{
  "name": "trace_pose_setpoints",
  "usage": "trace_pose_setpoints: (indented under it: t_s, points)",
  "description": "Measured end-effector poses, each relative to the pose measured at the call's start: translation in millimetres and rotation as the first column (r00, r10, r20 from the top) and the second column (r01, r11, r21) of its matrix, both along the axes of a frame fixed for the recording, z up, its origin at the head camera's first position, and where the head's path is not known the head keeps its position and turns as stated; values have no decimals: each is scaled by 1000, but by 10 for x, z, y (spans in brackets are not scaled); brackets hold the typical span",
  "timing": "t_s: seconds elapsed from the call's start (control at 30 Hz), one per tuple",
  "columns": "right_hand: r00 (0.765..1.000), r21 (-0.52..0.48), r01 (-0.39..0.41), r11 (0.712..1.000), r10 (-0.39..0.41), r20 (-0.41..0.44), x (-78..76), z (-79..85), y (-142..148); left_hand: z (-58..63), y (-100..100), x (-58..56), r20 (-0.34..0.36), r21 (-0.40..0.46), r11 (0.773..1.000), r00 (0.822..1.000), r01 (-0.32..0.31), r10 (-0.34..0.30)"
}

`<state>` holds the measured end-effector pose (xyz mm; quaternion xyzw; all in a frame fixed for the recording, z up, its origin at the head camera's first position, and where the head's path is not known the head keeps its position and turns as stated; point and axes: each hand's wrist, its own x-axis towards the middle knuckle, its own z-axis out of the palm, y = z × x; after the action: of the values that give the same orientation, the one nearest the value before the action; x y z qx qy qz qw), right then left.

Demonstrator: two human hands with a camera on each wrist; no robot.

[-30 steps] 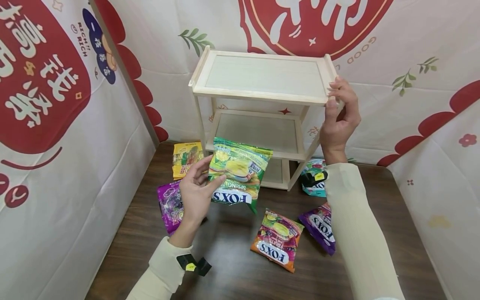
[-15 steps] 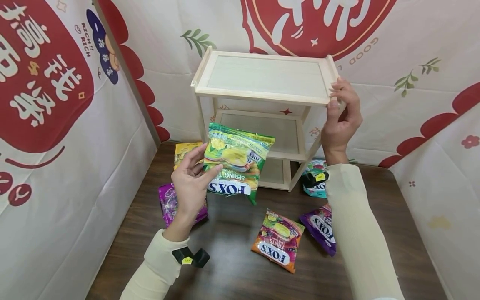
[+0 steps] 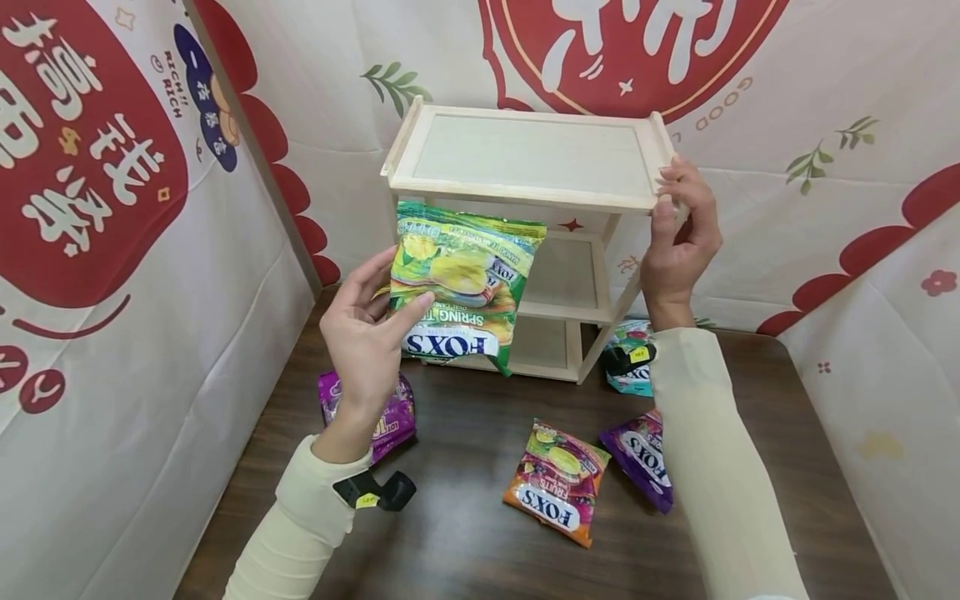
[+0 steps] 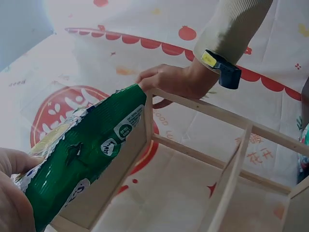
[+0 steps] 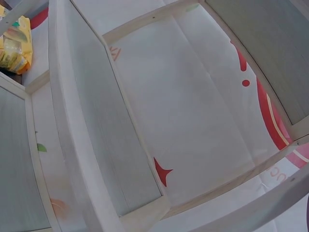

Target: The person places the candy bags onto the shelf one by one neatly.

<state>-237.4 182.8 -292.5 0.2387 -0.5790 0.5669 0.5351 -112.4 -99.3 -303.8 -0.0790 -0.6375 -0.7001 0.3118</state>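
Holding the green-and-yellow plastic candy bag [image 3: 465,283] in my left hand [image 3: 358,337], I have my thumb on its printed front and my fingers behind, a pinch with only the bag's thickness between. My right hand [image 3: 684,242] grips the right front corner of the pale wooden three-tier rack [image 3: 517,158], fingers curled over the top.

By my judgement the lifting is done and the setting-down is left: my bag hangs in front of the rack, below the top shelf's front edge, resting on no shelf. On the dark wood-grain table [image 3: 465,467] lie a bright purple plastic bag [image 3: 396,425], an orange-and-maroon candy bag [image 3: 557,479], a dark purple candy bag [image 3: 637,454] and a teal candy bag [image 3: 632,386].

Against a second ago, my left hand and its bag are higher, now screening the yellow plastic bag [image 5: 17,50] almost wholly from the head view; the right wrist view shows part of it. My right hand has stayed on its corner.
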Motion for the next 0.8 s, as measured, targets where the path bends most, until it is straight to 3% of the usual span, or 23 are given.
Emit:
trace_pose_setpoints:
  t_s: [0.27,0.57,0.8]
  points:
    - [1000,8,2,1000,-2,3,4,7,3,359,31,75,-10,-28,999,1000,-24,24]
    - [1000,13,11,1000,-11,1,9,11,29,671,45,16,-46,32,999,999,-5,7]
    - [1000,15,-16,1000,16,-16,-14,11,34,846,58,-69,-44,90,996,999,15,-11]
